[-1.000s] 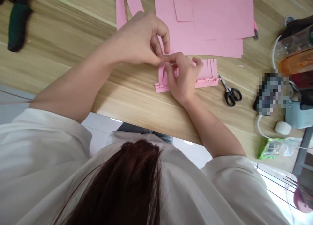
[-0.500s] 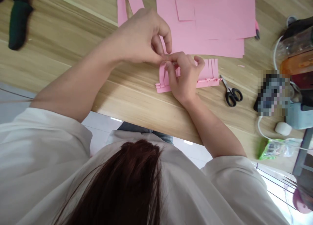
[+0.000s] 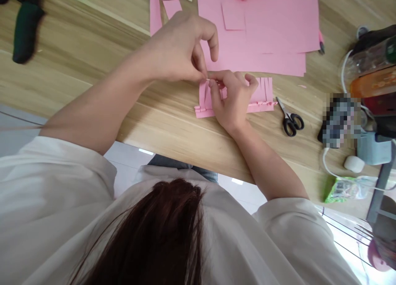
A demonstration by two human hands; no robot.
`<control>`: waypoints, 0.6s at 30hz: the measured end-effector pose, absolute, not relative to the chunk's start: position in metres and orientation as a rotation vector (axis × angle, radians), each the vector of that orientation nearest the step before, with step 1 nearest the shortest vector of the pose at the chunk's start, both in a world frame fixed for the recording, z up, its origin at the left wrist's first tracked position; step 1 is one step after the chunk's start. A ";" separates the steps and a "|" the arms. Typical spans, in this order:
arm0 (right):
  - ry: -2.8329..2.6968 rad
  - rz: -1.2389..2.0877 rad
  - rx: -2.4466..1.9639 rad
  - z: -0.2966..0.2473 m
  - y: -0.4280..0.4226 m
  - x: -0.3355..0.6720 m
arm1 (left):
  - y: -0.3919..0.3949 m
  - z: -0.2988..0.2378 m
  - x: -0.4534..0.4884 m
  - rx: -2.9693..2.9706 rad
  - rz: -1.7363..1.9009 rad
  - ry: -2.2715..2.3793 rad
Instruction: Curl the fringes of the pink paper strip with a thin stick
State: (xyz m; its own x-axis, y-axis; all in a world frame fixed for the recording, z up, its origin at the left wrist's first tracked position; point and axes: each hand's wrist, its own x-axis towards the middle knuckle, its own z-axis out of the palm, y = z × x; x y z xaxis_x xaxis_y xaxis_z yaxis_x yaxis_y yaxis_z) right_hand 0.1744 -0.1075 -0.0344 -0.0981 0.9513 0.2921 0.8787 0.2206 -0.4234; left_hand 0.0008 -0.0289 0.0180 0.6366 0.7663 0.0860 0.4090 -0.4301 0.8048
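A small pink paper strip point(image 3: 261, 93), slit into a fringe with curled bits along its lower edge, lies flat near the table's front edge. At its top left corner, the thumb and a finger of my left hand point(image 3: 182, 48) are pinched together, its index finger arched above. My right hand point(image 3: 232, 97) rests over the middle of the strip, thumb and index finger closed on the same top edge. Both sets of fingertips nearly meet there. A thin pale sliver shows between them, too small to name. Black-handled scissors point(image 3: 290, 119) lie right of the strip.
Large pink sheets point(image 3: 278, 33) and pink offcuts point(image 3: 172, 6) lie beyond my hands. A black-handled object point(image 3: 26, 31) is at far left. To the right are bottles point(image 3: 371, 83), a white cable point(image 3: 328, 163), a pale blue box point(image 3: 373, 148) and a green packet point(image 3: 343, 189).
The whole view has shifted slightly. Both hands keep their pinch at the strip's top edge, and the fingertips sit a little lower. The paper strip stays under my right hand.
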 end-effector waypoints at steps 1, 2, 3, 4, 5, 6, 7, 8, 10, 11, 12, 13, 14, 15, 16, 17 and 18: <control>-2.013 0.192 -1.707 -0.034 -0.107 0.174 | -0.028 0.018 0.001 2.072 0.573 0.912; -2.022 0.187 -1.735 -0.034 -0.107 0.174 | -0.028 0.017 0.000 2.081 0.570 0.906; -2.028 0.180 -1.754 -0.034 -0.106 0.174 | -0.027 0.017 0.000 2.092 0.568 0.898; -2.030 0.174 -1.766 -0.034 -0.106 0.173 | -0.027 0.016 0.000 2.097 0.561 0.887; -2.029 0.168 -1.770 -0.035 -0.106 0.173 | -0.027 0.016 -0.001 2.094 0.550 0.875; -2.025 0.165 -1.769 -0.035 -0.106 0.173 | -0.026 0.016 -0.001 2.082 0.540 0.862; -2.020 0.163 -1.764 -0.035 -0.106 0.173 | -0.026 0.016 -0.001 2.071 0.534 0.851; -2.016 0.167 -1.755 -0.035 -0.106 0.173 | -0.025 0.016 -0.002 2.063 0.530 0.847; -2.011 0.181 -1.733 -0.036 -0.105 0.174 | -0.025 0.015 -0.002 2.061 0.535 0.857; -2.010 0.188 -1.723 -0.036 -0.105 0.174 | -0.025 0.015 -0.002 2.061 0.542 0.866; -2.013 0.193 -1.719 -0.036 -0.106 0.174 | -0.024 0.015 -0.002 2.061 0.550 0.873; -2.019 0.195 -1.723 -0.035 -0.106 0.174 | -0.024 0.015 -0.002 2.060 0.556 0.880; -2.027 0.192 -1.731 -0.035 -0.106 0.174 | -0.025 0.016 -0.002 2.060 0.563 0.887; -2.036 0.186 -1.737 -0.034 -0.107 0.174 | -0.025 0.016 -0.002 2.063 0.562 0.894; -2.047 0.180 -1.740 -0.034 -0.107 0.173 | -0.025 0.017 -0.001 2.069 0.557 0.906; -2.058 0.173 -1.739 -0.034 -0.108 0.173 | -0.026 0.018 -0.001 2.069 0.551 0.920; -2.067 0.166 -1.734 -0.034 -0.108 0.173 | -0.026 0.019 0.000 2.058 0.544 0.931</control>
